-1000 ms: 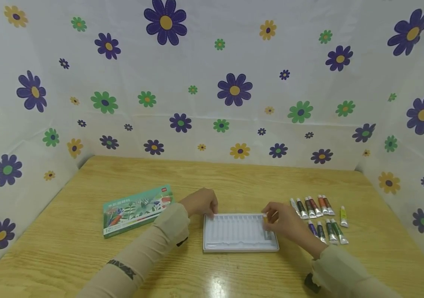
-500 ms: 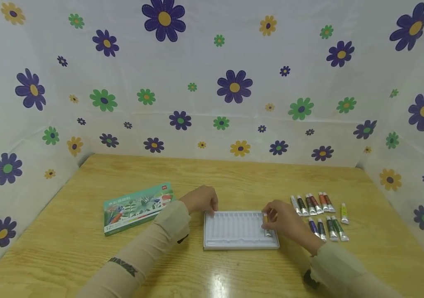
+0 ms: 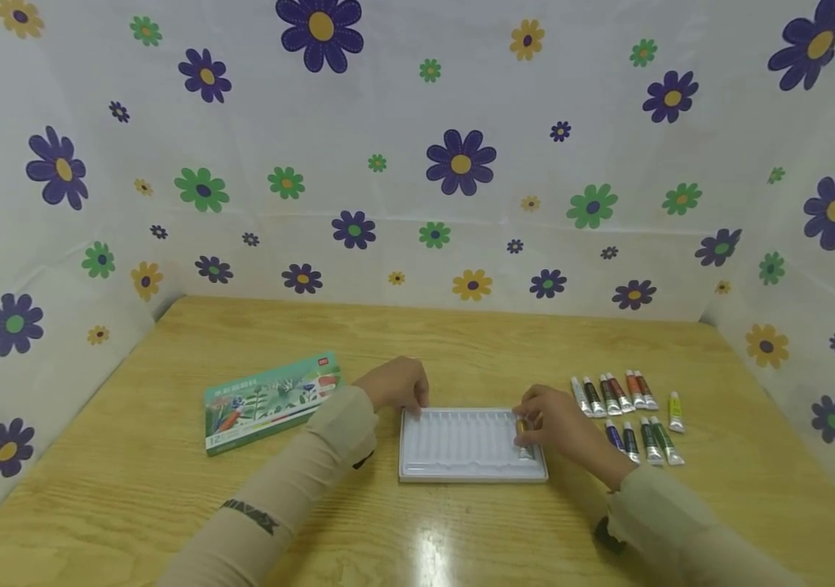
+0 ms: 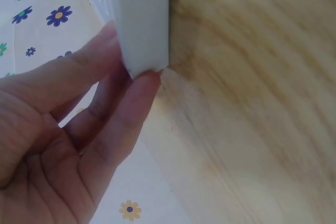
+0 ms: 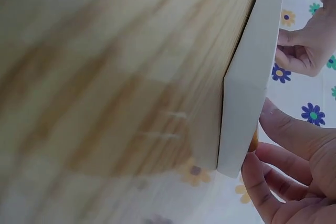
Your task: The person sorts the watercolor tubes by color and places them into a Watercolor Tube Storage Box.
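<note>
- Across the near part of the yellow-brown wood-grain surface [image 3: 366, 530], open wood reaches the near edge of the white plastic slotted tray [image 3: 454, 440].
- At the tray's right end, the right hand [image 3: 563, 422] pinches a silvery, yellow-capped paint tube [image 3: 526, 452] between thumb and fingers, over the last slot; I cannot tell how deep it sits.
- Left of the tray, the green printed cardboard box [image 3: 271, 403] lies apart.
- Toward the surface's right edge, mixed-colour paint tubes [image 3: 651, 444] lie in two rows.
- At the tray's far left corner, the left hand [image 3: 394, 383] grips the rim.
- Beyond, wood runs to the back edge.
</note>
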Available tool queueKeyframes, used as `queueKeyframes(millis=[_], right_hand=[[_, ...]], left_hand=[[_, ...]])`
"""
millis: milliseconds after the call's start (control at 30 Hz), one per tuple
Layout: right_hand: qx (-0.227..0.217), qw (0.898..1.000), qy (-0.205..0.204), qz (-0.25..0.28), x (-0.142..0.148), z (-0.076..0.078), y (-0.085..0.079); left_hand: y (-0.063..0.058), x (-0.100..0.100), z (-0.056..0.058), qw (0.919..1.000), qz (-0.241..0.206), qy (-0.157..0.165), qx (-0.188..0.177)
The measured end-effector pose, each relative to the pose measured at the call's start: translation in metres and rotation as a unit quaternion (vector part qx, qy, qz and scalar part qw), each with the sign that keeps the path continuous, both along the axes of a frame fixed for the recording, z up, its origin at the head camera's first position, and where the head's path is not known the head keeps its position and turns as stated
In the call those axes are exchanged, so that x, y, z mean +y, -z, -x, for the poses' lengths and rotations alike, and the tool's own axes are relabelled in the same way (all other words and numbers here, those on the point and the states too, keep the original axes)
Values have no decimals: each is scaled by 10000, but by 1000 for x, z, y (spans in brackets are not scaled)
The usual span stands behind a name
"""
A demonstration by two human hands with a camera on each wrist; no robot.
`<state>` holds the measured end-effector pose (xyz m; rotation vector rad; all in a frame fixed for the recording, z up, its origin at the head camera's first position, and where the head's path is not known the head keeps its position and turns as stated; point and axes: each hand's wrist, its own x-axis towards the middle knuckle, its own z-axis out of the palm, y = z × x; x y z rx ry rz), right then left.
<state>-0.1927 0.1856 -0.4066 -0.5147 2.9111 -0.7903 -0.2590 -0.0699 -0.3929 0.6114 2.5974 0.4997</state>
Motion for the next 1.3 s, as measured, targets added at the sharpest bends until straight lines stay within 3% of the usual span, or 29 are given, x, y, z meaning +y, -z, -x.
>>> queueKeyframes(millis=[233, 367, 700, 933, 1100, 1300], right_hand=[[529, 9929, -490, -946, -4, -1, -4], [650, 9882, -675, -1209, -6, -2, -10], [552, 9835, -1388, -1023, -1, 5, -18], [1268, 9589, -2188, -1285, 3, 9, -9], [1785, 9453, -2224, -1585, 5, 7, -6], [1754, 9464, -2263, -1492, 6, 8, -7]], left_hand=[[0, 1, -1, 9999, 114, 9, 49], [-2, 1, 0, 9999, 123, 14, 52], [1, 1, 2, 9998, 98, 114, 120], [6, 1, 1, 9996, 97, 196, 179], [6, 1, 1, 9997, 53, 201, 130], [3, 1, 2, 9998, 63, 170, 128]])
